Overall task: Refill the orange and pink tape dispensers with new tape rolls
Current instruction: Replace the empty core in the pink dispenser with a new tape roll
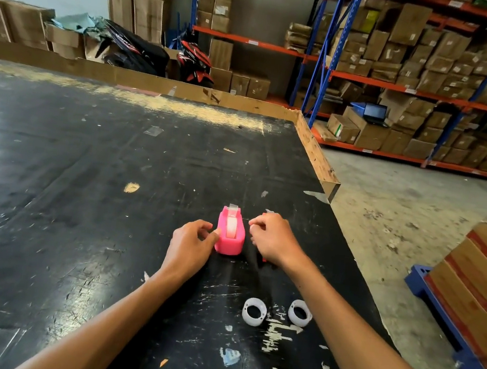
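Pink dispenser (230,235): upright on table (77,191), roll (231,226) fitted. Left hand (192,244): thumb touches dispenser, fingers loosely curled. Right hand (272,237): beside it, grip indeterminate. Two empty cores (254,311) nearer.

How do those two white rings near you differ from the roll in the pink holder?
The two white rings lie loose on the black table, hollow, looking like bare cores. The roll stands on edge inside the pink dispenser, thicker with tape, its end on the cutter. All are round and pale.
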Motion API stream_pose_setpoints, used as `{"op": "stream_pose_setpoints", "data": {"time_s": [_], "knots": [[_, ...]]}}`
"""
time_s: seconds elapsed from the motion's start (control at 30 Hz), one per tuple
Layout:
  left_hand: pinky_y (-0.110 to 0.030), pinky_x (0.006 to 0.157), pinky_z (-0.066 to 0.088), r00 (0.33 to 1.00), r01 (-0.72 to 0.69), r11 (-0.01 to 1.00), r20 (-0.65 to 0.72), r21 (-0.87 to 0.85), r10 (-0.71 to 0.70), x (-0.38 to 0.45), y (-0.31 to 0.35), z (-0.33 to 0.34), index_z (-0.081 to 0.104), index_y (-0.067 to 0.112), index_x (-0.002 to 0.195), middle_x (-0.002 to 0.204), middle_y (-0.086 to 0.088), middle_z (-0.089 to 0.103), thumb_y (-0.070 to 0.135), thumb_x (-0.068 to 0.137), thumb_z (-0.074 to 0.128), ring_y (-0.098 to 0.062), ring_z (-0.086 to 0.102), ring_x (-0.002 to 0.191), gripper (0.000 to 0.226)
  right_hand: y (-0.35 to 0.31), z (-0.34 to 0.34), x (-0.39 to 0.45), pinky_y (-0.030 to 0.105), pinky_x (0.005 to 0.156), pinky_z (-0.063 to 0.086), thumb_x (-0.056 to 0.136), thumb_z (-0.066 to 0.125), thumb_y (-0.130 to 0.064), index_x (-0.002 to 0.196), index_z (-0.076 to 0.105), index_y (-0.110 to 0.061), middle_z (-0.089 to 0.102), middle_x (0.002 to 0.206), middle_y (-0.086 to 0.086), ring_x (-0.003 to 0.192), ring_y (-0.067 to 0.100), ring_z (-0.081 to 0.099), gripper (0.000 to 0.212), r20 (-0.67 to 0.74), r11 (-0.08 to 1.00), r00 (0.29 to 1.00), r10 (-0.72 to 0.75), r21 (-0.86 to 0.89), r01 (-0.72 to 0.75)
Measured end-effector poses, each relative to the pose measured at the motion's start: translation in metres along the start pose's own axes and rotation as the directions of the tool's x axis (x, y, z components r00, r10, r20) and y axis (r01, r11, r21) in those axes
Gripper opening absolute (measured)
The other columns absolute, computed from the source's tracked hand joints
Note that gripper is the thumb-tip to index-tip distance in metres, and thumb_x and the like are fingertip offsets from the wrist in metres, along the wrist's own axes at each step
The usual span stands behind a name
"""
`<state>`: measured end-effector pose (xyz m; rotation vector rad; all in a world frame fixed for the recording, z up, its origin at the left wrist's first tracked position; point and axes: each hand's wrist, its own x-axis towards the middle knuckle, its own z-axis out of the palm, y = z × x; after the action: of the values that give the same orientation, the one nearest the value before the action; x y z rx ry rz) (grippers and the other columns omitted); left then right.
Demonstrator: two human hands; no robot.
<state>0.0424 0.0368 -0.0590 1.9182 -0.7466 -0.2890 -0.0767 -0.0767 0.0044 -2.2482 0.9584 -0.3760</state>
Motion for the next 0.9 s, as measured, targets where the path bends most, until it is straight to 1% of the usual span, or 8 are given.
{"op": "stream_pose_setpoints", "data": {"time_s": [0.03, 0.1, 0.2, 0.37, 0.47, 0.57, 0.73, 0.9], "knots": [[-0.043, 0.083, 0.055, 0.998, -0.057, 0.997, -0.017, 0.057, 0.058, -0.006, 0.001, -0.003, 0.070, 0.011, 0.106, 0.090, -0.004, 0.069, 0.028, 0.088, 0.064, -0.022, 0.064, 0.081, 0.025, 0.003, -0.006, -0.006, 0.049, 0.100, 0.046, 0.088, 0.044, -0.003, 0.087, 0.068, 0.010, 0.070, 0.084, 0.023, 0.111, 0.037, 0.060, 0.027, -0.003, 1.000, 1.000, -0.010, 0.004, 0.010], [-0.042, 0.077, 0.054, 0.983, -0.184, 0.978, 0.010, 0.102, 0.184, -0.018, 0.008, -0.010, 0.072, 0.015, 0.095, 0.082, -0.001, 0.068, 0.027, 0.087, 0.066, -0.018, 0.061, 0.074, 0.016, 0.010, -0.018, -0.021, 0.048, 0.086, 0.055, 0.086, 0.050, -0.007, 0.083, 0.072, 0.001, 0.073, 0.085, 0.018, 0.093, 0.031, 0.068, 0.024, 0.006, 0.999, 1.000, -0.022, -0.045, 0.023], [-0.038, 0.076, 0.055, 0.924, -0.340, 0.935, 0.220, 0.101, 0.312, -0.038, 0.023, -0.013, 0.074, 0.016, 0.094, 0.083, 0.002, 0.071, 0.031, 0.084, 0.071, -0.015, 0.064, 0.075, 0.018, 0.026, -0.036, -0.049, 0.041, 0.072, 0.057, 0.083, 0.057, -0.015, 0.079, 0.076, -0.010, 0.076, 0.089, 0.011, 0.072, 0.018, 0.067, 0.020, 0.077, 0.967, 0.997, -0.031, -0.249, 0.050], [-0.037, 0.095, 0.050, 0.722, -0.559, 0.801, 0.601, 0.215, 0.342, -0.060, 0.039, -0.004, 0.065, 0.024, 0.125, 0.122, 0.003, 0.068, 0.054, 0.082, 0.065, -0.014, 0.062, 0.111, 0.053, 0.051, -0.053, -0.093, 0.037, 0.090, 0.053, 0.083, 0.068, -0.037, 0.118, 0.065, -0.022, 0.065, 0.122, 0.005, 0.106, 0.021, 0.063, 0.039, 0.235, 0.873, 0.960, 0.155, -0.488, -0.022], [-0.041, 0.099, 0.048, 0.657, -0.645, 0.713, 0.675, 0.274, 0.335, -0.067, 0.041, 0.004, 0.060, 0.027, 0.131, 0.132, 0.004, 0.063, 0.058, 0.082, 0.062, -0.015, 0.055, 0.122, 0.058, 0.059, -0.051, -0.107, 0.040, 0.091, 0.052, 0.079, 0.072, -0.039, 0.118, 0.063, -0.028, 0.063, 0.124, 0.002, 0.107, 0.021, 0.061, 0.042, 0.257, 0.869, 0.949, 0.183, -0.494, -0.034], [-0.041, 0.093, 0.049, 0.616, -0.692, 0.668, 0.708, 0.275, 0.347, -0.067, 0.041, 0.009, 0.066, 0.024, 0.122, 0.123, -0.001, 0.067, 0.047, 0.085, 0.065, -0.020, 0.058, 0.114, 0.044, 0.061, -0.047, -0.114, 0.040, 0.092, 0.051, 0.082, 0.071, -0.032, 0.121, 0.060, -0.025, 0.061, 0.127, 0.004, 0.110, 0.023, 0.060, 0.042, 0.188, 0.878, 0.971, 0.145, -0.477, -0.039], [-0.039, 0.081, 0.052, 0.643, -0.698, 0.665, 0.642, 0.266, 0.418, -0.070, 0.027, 0.001, 0.073, 0.019, 0.102, 0.106, -0.002, 0.073, 0.042, 0.085, 0.061, -0.021, 0.064, 0.097, 0.031, 0.052, -0.033, -0.108, 0.040, 0.086, 0.053, 0.082, 0.070, -0.030, 0.111, 0.064, -0.023, 0.064, 0.117, 0.004, 0.100, 0.022, 0.062, 0.030, 0.187, 0.903, 0.979, 0.086, -0.429, 0.002], [-0.029, 0.076, 0.051, 0.768, -0.592, 0.722, 0.520, 0.357, 0.373, -0.053, 0.007, -0.045, 0.075, 0.024, 0.098, 0.101, 0.005, 0.075, 0.039, 0.083, 0.065, -0.017, 0.067, 0.088, 0.023, 0.010, -0.007, -0.078, 0.042, 0.085, 0.055, 0.081, 0.070, -0.029, 0.108, 0.066, -0.019, 0.067, 0.108, 0.002, 0.095, 0.020, 0.064, 0.029, 0.259, 0.927, 0.965, -0.047, -0.348, 0.139]]}}
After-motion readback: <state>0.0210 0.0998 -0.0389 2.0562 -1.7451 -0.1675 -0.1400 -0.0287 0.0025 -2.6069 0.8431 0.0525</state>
